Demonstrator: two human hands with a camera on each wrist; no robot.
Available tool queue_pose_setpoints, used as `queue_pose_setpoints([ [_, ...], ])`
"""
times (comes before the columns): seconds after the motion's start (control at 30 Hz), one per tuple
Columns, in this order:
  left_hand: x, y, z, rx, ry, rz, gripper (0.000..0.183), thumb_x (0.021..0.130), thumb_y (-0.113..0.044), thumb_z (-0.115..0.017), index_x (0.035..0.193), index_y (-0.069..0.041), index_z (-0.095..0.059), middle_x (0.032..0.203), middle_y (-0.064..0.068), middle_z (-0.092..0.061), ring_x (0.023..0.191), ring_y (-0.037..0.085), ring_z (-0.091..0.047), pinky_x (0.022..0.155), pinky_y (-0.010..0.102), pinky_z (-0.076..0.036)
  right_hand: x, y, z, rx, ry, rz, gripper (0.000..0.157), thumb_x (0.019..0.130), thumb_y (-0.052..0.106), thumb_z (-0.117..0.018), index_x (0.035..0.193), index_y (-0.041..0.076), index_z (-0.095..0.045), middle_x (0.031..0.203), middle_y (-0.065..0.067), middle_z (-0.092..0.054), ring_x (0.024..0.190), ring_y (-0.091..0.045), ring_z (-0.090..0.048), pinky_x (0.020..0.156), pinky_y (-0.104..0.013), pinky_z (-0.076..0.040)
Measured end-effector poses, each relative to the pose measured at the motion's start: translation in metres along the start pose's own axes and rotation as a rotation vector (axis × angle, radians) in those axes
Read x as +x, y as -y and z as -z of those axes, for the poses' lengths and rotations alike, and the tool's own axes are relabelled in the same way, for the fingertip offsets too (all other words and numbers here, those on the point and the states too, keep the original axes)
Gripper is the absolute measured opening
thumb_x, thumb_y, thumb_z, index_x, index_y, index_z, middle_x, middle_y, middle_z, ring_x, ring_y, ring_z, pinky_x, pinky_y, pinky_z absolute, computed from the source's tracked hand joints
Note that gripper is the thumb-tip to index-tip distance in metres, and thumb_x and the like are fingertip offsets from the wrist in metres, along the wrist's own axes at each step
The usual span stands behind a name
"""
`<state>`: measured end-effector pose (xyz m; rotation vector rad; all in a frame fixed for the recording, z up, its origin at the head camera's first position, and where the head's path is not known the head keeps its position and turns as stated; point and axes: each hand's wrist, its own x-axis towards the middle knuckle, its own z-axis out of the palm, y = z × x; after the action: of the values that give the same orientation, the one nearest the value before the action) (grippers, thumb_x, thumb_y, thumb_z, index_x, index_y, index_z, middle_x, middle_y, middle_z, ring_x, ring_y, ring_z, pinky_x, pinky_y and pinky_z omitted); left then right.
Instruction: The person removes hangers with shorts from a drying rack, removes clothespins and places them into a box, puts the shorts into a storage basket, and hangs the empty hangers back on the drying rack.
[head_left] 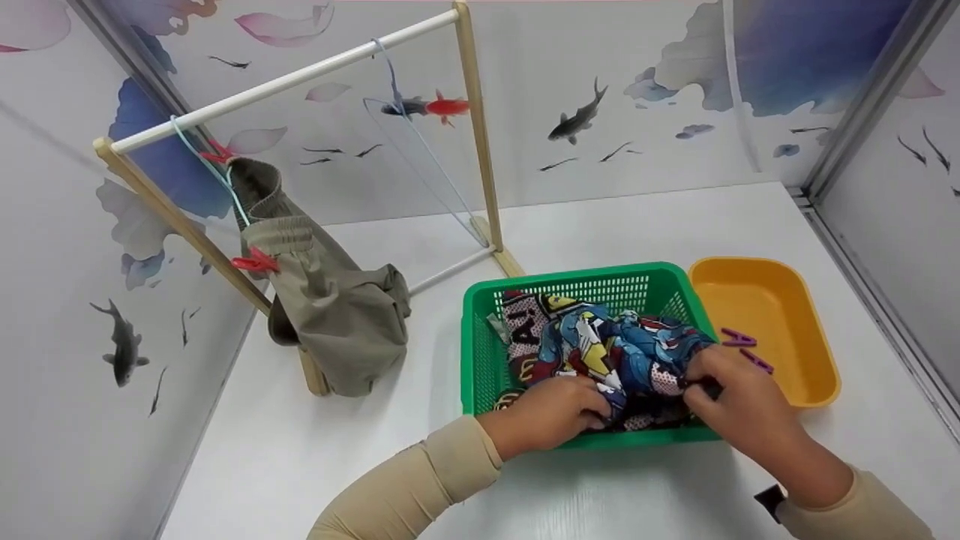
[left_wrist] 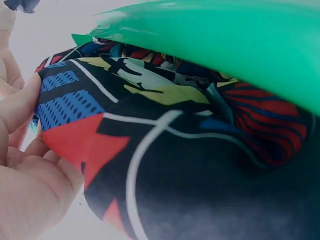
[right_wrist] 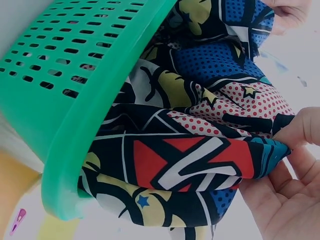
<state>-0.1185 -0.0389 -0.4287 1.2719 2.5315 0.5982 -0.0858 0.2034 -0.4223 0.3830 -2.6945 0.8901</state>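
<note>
A brightly printed comic-pattern garment (head_left: 589, 345) lies bunched in a green basket (head_left: 471, 337); its kind does not show. At the basket's near side, my left hand (head_left: 551, 411) pinches an edge of the cloth between thumb and fingers, with red and blue print by the thumb in the left wrist view. My right hand (head_left: 746, 390) is at the basket's right side and grips another part of it. In the right wrist view, that thumb presses a teal corner (right_wrist: 272, 152) against the fingers, and folds of cloth bulge over the basket rim.
Right of the basket sits a yellow tray (head_left: 780, 300) with purple clothespins (head_left: 756, 361). At left stands a wooden rack (head_left: 480, 135) with khaki pants (head_left: 337, 322) on a hanger, held by red clothespins (head_left: 256, 260). A bare blue hanger (head_left: 431, 154) hangs from its bar.
</note>
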Motion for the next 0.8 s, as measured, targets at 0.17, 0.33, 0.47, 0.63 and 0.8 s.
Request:
queue_pose_setpoints([
  [0.17,0.002,0.006,0.005,0.006,-0.024,0.028,0.014,0.092,-0.015,-0.066,0.103,-0.011,-0.074,0.102,-0.002,-0.069,0.097,0.006,-0.062,0.088,0.015,-0.046,0.007,-0.004,0.000,0.030,0.006,-0.026,0.027,0.076,-0.010,-0.069,0.077,0.014,-0.057,0.077,0.004,-0.052,0.075,-0.013,-0.048,0.066,-0.016,-0.045],
  [0.33,0.005,0.021,0.011,-0.051,-0.081,0.153,0.016,0.092,-0.012,-0.066,0.106,-0.009,-0.073,0.102,0.001,-0.069,0.097,0.010,-0.062,0.086,0.019,-0.048,0.017,-0.010,-0.006,0.021,0.033,-0.014,0.020,0.079,-0.009,-0.068,0.082,0.010,-0.062,0.082,0.000,-0.059,0.077,-0.016,-0.053,0.070,-0.025,-0.052],
  [0.47,0.006,0.034,0.011,-0.049,-0.089,0.225,0.017,0.092,-0.012,-0.066,0.107,-0.011,-0.073,0.101,0.001,-0.069,0.095,0.011,-0.062,0.084,0.021,-0.050,0.022,-0.014,-0.013,-0.001,0.072,-0.003,0.018,0.080,-0.008,-0.068,0.082,0.009,-0.062,0.080,-0.001,-0.059,0.077,-0.018,-0.054,0.073,-0.037,-0.053],
  [0.63,0.007,0.043,0.009,-0.053,-0.084,0.290,0.018,0.092,-0.011,-0.066,0.109,-0.011,-0.073,0.103,0.001,-0.069,0.096,0.012,-0.062,0.085,0.023,-0.051,0.022,-0.019,-0.022,-0.004,0.136,-0.029,0.015,0.083,-0.005,-0.068,0.084,0.009,-0.063,0.083,-0.001,-0.059,0.080,-0.020,-0.055,0.077,-0.043,-0.054],
  [0.8,0.010,0.045,0.011,-0.052,-0.064,0.343,0.018,0.092,-0.011,-0.065,0.109,-0.011,-0.073,0.105,0.001,-0.069,0.098,0.013,-0.062,0.087,0.026,-0.051,0.019,-0.021,-0.034,0.002,0.219,-0.028,0.014,0.085,-0.003,-0.067,0.085,0.010,-0.064,0.085,-0.001,-0.059,0.081,-0.020,-0.056,0.078,-0.043,-0.055],
])
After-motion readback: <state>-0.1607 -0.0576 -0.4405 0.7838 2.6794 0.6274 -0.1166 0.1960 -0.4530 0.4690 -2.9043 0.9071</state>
